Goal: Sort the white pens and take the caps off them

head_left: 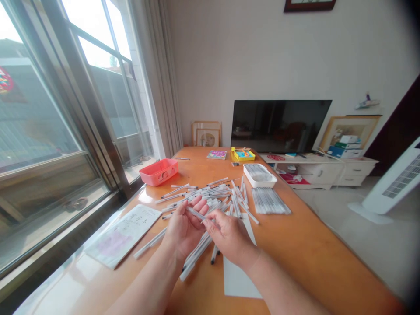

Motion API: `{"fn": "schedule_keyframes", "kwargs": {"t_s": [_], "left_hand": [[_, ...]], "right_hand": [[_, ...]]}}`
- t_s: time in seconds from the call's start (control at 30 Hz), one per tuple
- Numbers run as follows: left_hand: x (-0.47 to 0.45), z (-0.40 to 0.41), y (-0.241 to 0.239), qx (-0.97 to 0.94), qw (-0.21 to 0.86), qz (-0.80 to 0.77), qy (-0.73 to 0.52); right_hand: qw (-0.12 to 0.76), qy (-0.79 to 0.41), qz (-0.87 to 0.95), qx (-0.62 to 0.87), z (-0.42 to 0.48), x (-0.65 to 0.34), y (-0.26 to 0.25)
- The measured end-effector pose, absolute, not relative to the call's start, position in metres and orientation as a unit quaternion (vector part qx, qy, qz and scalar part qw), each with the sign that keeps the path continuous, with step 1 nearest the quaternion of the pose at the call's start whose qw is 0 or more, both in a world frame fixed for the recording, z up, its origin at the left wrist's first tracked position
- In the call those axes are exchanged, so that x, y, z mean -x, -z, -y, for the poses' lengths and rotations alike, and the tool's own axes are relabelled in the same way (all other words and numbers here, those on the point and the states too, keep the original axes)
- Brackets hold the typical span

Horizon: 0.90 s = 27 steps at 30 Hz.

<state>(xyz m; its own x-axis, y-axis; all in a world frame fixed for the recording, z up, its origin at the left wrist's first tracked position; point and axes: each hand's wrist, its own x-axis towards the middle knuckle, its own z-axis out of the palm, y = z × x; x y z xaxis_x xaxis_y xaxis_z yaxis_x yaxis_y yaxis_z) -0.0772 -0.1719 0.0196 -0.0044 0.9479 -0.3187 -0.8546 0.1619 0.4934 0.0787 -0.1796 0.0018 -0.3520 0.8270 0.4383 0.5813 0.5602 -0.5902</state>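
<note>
Between my two hands a slim, translucent white pen is held over the table. My left hand is turned palm up, its thumb against one end of the pen and its fingers loosely curled. At the other end, my right hand pinches the pen between thumb and fingertips. Below and beyond the hands spreads a loose pile of similar pens, some with black ends. A white sheet of paper lies partly under my right hand and wrist.
Left of my hands lies a notebook, with a red plastic basket behind it. On the right, a neat row of pens sits before a white tray of pens. Farther back are a yellow box and a book.
</note>
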Motion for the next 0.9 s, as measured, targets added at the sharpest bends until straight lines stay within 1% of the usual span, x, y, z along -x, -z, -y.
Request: {"fn": "schedule_keyframes", "kwargs": {"t_s": [0.13,0.37,0.63,0.73,0.9], "left_hand": [[0.077,0.177,-0.021,-0.078,0.72,-0.245,-0.644],[0.071,0.18,-0.023,-0.131,0.733,-0.146,-0.651],[0.077,0.169,-0.017,-0.119,0.731,-0.174,-0.649],[0.088,0.167,-0.02,-0.126,0.715,-0.185,-0.662],[0.105,0.164,-0.021,-0.113,0.685,-0.174,-0.698]], "right_hand": [[0.386,-0.166,0.805,0.42,0.186,-0.072,-0.005],[0.413,-0.188,0.8,0.392,0.189,-0.067,-0.004],[0.39,-0.246,0.784,0.415,0.186,-0.07,-0.008],[0.376,-0.314,0.772,0.406,0.183,-0.076,-0.008],[0.36,-0.526,0.668,0.385,0.17,-0.087,0.0]]}}
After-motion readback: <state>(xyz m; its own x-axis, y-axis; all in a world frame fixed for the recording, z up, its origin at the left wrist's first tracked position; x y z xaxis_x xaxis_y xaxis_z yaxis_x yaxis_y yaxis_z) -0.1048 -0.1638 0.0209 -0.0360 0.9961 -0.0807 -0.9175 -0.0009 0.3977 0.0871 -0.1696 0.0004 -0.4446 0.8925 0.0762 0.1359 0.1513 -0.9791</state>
